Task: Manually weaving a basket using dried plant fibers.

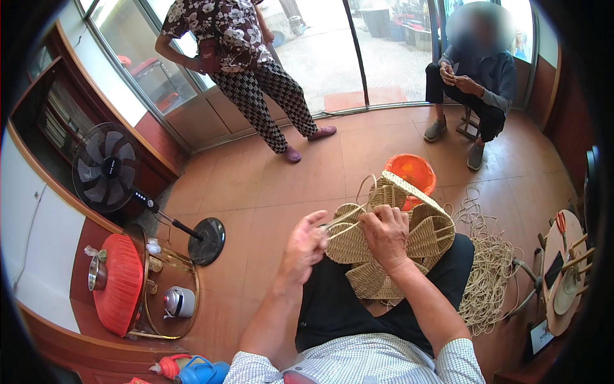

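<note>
A woven straw-coloured piece (432,240) with petal-shaped panels and a raised braided rim rests on my lap. My left hand (304,249) is at its left, thumb and forefinger closed on a pale cord (338,228) that loops up toward the piece, other fingers partly raised. My right hand (387,233) is bent over the middle of the weave, gripping it where the cord runs in; its fingertips are partly hidden. Behind the piece stands an orange bucket (410,168). A heap of loose cord (486,281) lies beside my right leg.
Two people are near the glass doors: one standing (252,96), one seated (492,83). A fan (112,166), red-covered round item (118,285) and steel kettle (179,301) are at left. A round board (563,262) with red scissors stands at right; plastic jugs (201,371) sit lower left.
</note>
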A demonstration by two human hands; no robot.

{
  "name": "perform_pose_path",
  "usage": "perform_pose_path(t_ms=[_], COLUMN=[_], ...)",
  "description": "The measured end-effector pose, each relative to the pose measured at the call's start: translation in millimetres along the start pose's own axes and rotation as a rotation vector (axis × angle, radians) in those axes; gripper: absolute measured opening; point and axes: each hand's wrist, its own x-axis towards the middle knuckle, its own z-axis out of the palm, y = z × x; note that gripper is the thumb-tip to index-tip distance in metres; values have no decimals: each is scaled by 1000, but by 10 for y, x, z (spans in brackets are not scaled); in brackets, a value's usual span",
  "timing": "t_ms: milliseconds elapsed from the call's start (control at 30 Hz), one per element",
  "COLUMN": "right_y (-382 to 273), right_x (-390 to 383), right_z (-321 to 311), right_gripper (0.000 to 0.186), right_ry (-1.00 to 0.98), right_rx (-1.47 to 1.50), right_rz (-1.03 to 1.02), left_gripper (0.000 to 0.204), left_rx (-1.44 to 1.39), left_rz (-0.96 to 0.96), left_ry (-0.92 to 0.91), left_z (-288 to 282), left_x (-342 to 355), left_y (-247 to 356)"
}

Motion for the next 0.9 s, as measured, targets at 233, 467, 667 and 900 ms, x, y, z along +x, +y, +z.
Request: perform_pose_path(t_ms=[233,467,667,900], right_y=[34,140,181,315], right_x=[-38,-17,211,175], right_z=[-55,-52,-196,-288], right_gripper=[13,9,14,15], right_ry=[79,81,68,1], right_rx=[68,204,292,232], right_rz=[3,139,237,176], left_gripper=[32,50,21,14], left_rx=[3,493,784,1044], left_rz=[132,340,122,658], left_ry=[492,904,225,152], left_z=[-1573,-2125,-395,721], left_x=[-422,-443,-390,351], left_y=[492,728,275,-444])
